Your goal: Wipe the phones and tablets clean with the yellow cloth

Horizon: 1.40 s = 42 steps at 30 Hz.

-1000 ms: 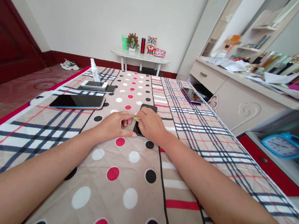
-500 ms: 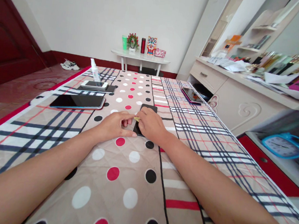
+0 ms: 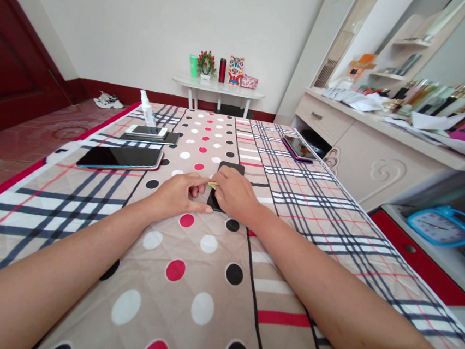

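A black phone [image 3: 214, 201] lies flat on the bedspread, its middle covered by my right hand [image 3: 234, 192]. The fingers of that hand are bent over the phone and closed on a small yellow piece [image 3: 213, 184]. Only a sliver of this piece shows, so its kind is unclear. At the phone's left edge is my left hand [image 3: 181, 194], with curled fingers and the thumb stretched to the near left corner. Its index fingertip meets the edge farther up, close to the yellow piece, so the hand grips the phone's side.
Left on the patterned bedspread [image 3: 178, 312] lie a tablet [image 3: 121, 157], a white phone [image 3: 146, 131] on a dark flat device, and a spray bottle [image 3: 147, 110]. Another phone [image 3: 298, 148] rests near the right edge. A dresser [image 3: 343, 136] and a blue clock [image 3: 441, 225] stand on the right.
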Each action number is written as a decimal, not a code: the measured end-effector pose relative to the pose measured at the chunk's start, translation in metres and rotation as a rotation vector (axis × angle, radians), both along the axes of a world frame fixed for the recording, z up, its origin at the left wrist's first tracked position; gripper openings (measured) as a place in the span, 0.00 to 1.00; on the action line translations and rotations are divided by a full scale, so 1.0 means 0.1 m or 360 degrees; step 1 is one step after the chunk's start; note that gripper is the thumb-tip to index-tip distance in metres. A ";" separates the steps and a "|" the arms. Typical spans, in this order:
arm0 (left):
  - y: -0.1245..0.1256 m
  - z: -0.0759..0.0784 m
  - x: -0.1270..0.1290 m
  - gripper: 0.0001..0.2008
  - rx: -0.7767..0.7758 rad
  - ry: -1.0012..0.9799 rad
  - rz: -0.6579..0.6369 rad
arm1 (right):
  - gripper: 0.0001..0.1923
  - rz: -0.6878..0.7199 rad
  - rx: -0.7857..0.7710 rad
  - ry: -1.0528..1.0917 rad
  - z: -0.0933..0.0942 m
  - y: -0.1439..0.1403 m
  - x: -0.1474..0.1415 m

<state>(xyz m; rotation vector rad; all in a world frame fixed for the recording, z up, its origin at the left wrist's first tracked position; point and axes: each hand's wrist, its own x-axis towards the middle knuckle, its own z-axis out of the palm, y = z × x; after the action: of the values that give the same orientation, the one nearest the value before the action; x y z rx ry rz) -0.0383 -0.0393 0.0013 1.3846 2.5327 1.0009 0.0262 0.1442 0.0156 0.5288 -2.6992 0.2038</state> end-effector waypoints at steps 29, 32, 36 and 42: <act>0.01 0.04 0.02 0.21 -0.0008 0.0018 -0.0014 | 0.10 -0.0009 0.0007 -0.0005 -0.01 0.00 0.00; 0.01 0.05 0.03 0.21 -0.0002 0.0015 -0.0015 | 0.11 -0.0007 0.0002 -0.0017 0.00 0.00 0.01; 0.02 0.05 0.03 0.21 0.0003 0.0009 -0.0012 | 0.11 -0.0002 -0.0011 -0.0025 -0.01 -0.01 0.00; 0.02 0.05 0.03 0.21 -0.0008 -0.0003 0.0002 | 0.11 -0.0013 0.0015 -0.0036 -0.01 0.00 0.00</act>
<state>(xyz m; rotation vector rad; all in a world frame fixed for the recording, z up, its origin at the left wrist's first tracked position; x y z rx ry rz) -0.0355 -0.0374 0.0060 1.3803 2.5330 0.9952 0.0266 0.1438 0.0150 0.5212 -2.7254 0.1958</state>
